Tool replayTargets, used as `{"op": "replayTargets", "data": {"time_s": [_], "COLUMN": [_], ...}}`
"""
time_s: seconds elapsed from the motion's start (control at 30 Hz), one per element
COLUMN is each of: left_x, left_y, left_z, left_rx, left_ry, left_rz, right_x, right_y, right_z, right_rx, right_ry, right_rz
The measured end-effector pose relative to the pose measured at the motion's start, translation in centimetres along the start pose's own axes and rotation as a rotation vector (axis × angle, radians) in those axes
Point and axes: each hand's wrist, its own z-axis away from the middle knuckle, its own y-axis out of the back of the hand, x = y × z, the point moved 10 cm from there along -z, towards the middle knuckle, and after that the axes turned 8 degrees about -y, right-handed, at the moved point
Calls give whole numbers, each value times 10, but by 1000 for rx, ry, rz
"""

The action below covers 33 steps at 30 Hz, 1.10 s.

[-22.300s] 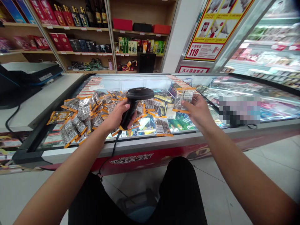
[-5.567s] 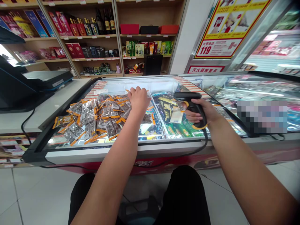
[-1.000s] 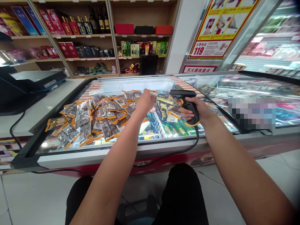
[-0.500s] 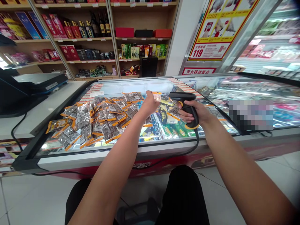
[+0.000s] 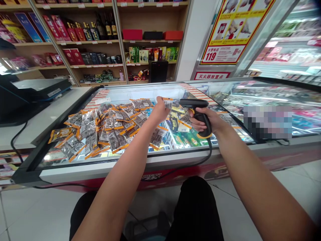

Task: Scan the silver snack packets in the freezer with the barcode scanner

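Note:
My left hand [image 5: 160, 110] is closed on a small snack packet [image 5: 168, 103] with orange edges, held up above the freezer's glass lid. Facing it from the right, a black and orange barcode scanner [image 5: 194, 103] sits in my right hand [image 5: 207, 118], fingers wrapped round its grip. The scanner's nose points at the packet, a short gap apart. Many similar silver-brown packets [image 5: 117, 127] lie heaped on the glass to the left. One loose packet [image 5: 159, 136] rests on the glass below my left wrist.
The chest freezer [image 5: 82, 172] stretches across in front of my knees. A scanner cable [image 5: 198, 163] droops along its front edge. On the left is a counter [image 5: 15, 137] with a black device [image 5: 45, 88]. Shelves [image 5: 152, 41] of boxes and bottles stand behind.
A packet below my left wrist now shows more fully on the glass. The packet in my left hand looks less brightly lit. Both hands have hardly moved.

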Motion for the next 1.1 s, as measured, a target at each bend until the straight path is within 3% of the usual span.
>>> {"op": "replayTargets", "data": {"time_s": [0.2, 0.33, 0.4, 0.47, 0.53, 0.6, 0.67, 0.77, 0.87, 1.0, 1.1], "left_x": [-5, 21, 34, 40, 44, 49, 55, 62, 66, 56, 43], "left_y": [-7, 7, -1, -24, -48, -70, -92, -112, -95, -18, 34], "left_z": [3, 13, 21, 32, 45, 52, 55, 52, 43, 43, 65], "left_rx": [-19, -12, -137, -361, -523, -583, -609, -608, -505, -301, -256], "left_ry": [95, -38, -123, -182, -219, -245, -259, -282, -282, -185, -110], "left_rz": [17, -305, -441, -499, -536, -559, -566, -580, -570, -604, -663], "right_x": [-18, -34, -33, -31, -33, -40, -44, -47, -46, -41, -45], "right_y": [14, 43, 58, 64, 60, 53, 47, 46, 49, 52, 38], "right_z": [2, 13, 18, 22, 26, 33, 37, 40, 38, 35, 37], "right_rx": [89, 204, 207, 78, -192, -516, -754, -900, -759, -165, 207], "right_ry": [121, 293, 336, 376, 395, 370, 284, 241, 328, 471, 427], "right_rz": [-115, -274, -441, -730, -1069, -1354, -1523, -1589, -1460, -953, -478]}}
